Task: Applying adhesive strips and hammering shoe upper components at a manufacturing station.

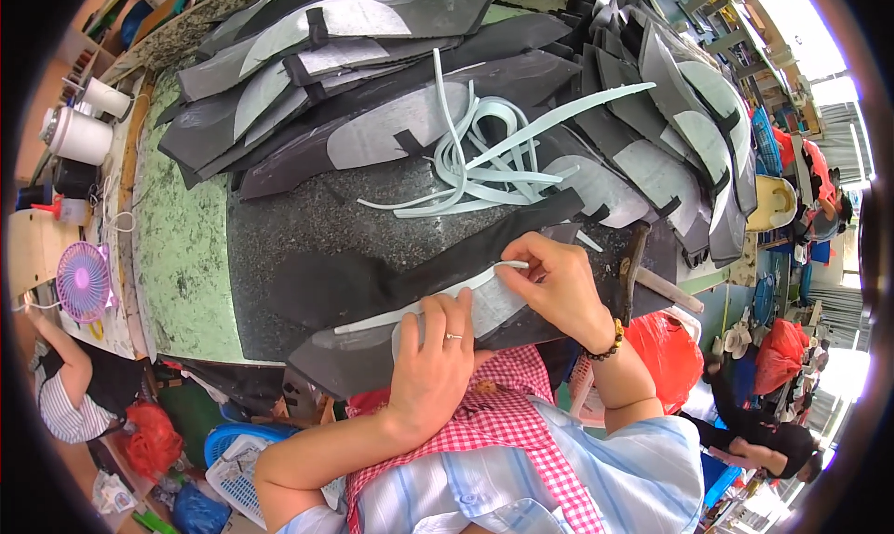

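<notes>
A dark curved panel (326, 362) with a pale grey patch lies along the near edge of the work table. A narrow whitish strip (382, 322) runs along the panel's curve, beside black fabric (438, 273). My left hand (433, 352) lies over the strip and patch, its fingers stretched out and pressing down. The thumb and index finger of my right hand (563, 287) pinch the strip's right end. Just beyond is a loose tangle of similar pale strips (484, 152).
Stacks of dark panels with grey patches (345, 22) cover the table's far side and its right (708, 134). A hammer (633, 269) lies right of my right hand. At the left stand a pink fan (84, 281) and white containers (79, 134). Other people are at both sides.
</notes>
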`<state>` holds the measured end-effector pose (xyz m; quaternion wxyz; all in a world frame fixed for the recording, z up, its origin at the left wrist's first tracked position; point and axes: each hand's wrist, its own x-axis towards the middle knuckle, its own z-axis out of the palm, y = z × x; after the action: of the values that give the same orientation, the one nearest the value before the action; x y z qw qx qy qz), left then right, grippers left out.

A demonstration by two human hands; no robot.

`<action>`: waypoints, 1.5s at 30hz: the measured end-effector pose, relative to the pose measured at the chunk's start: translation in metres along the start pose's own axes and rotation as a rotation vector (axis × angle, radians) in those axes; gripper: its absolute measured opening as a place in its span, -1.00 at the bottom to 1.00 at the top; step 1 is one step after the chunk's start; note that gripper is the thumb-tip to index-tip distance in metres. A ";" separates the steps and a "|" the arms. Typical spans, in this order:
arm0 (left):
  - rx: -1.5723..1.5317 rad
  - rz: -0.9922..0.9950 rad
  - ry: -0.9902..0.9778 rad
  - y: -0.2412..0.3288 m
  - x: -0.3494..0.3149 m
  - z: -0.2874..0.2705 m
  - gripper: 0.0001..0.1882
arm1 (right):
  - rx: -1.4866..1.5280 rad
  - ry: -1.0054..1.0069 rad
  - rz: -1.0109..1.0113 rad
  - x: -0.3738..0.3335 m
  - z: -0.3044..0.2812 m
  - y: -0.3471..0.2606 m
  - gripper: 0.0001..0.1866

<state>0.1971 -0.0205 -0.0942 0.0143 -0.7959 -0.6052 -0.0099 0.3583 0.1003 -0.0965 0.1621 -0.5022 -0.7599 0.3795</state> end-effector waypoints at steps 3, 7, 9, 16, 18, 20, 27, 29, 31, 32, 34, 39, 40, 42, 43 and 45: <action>-0.123 0.050 0.011 -0.002 -0.001 0.012 -0.14 | 0.193 -0.033 -0.009 -0.004 -0.012 0.013 -0.88; -0.160 0.047 0.078 -0.007 -0.005 0.018 -0.15 | 0.316 0.000 -0.017 -0.007 -0.015 0.010 -0.87; -0.099 0.053 0.081 -0.009 -0.002 0.014 -0.25 | 0.260 0.036 -0.017 -0.005 -0.011 0.008 -0.85; -0.084 0.042 0.029 -0.003 0.008 0.010 -0.35 | -0.015 0.131 -0.028 0.003 -0.003 0.010 -0.81; 0.090 0.089 0.056 -0.001 0.007 0.013 -0.46 | -0.015 0.109 0.003 0.011 -0.010 0.009 -0.77; 0.098 0.156 0.042 -0.010 0.003 0.010 -0.49 | -0.308 0.114 -0.022 0.023 -0.024 0.006 -0.65; -0.382 0.086 0.100 -0.045 0.002 -0.030 -0.43 | -0.097 -0.136 0.092 -0.010 -0.015 0.015 -0.71; -0.348 0.001 0.225 -0.050 0.037 -0.015 -0.52 | 0.016 0.002 -0.047 -0.027 -0.008 0.019 -0.78; -0.482 -0.017 0.049 -0.055 0.044 -0.003 -0.57 | 0.019 0.033 -0.324 -0.048 -0.005 0.028 -0.87; -0.615 -0.023 -0.136 -0.057 0.045 0.001 -0.60 | -0.004 0.049 -0.401 -0.055 -0.003 0.032 -0.84; -0.715 -0.072 -0.170 -0.056 0.046 0.001 -0.62 | -0.071 0.001 -0.492 -0.065 -0.006 0.035 -0.63; -0.797 -0.132 -0.033 -0.050 0.047 0.002 -0.56 | -0.293 0.005 -0.471 -0.066 0.005 0.024 -0.40; -0.669 -0.066 -0.162 -0.047 0.048 -0.007 -0.57 | -0.345 0.001 -0.455 -0.064 0.008 0.023 -0.41; -0.550 0.009 -0.045 -0.037 0.038 0.000 -0.63 | -0.383 0.002 -0.432 -0.062 0.008 0.022 -0.47; -0.439 0.079 0.072 -0.033 0.030 0.003 -0.69 | -0.375 0.005 -0.429 -0.061 0.007 0.024 -0.47; -0.368 0.109 0.157 -0.016 0.018 0.001 -0.77 | -0.205 -0.035 -0.442 -0.055 -0.001 0.033 -0.56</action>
<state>0.1862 0.0013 -0.0945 -0.0840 -0.8133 -0.5464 -0.1815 0.4042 0.0586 -0.1132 0.1763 -0.3308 -0.8887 0.2642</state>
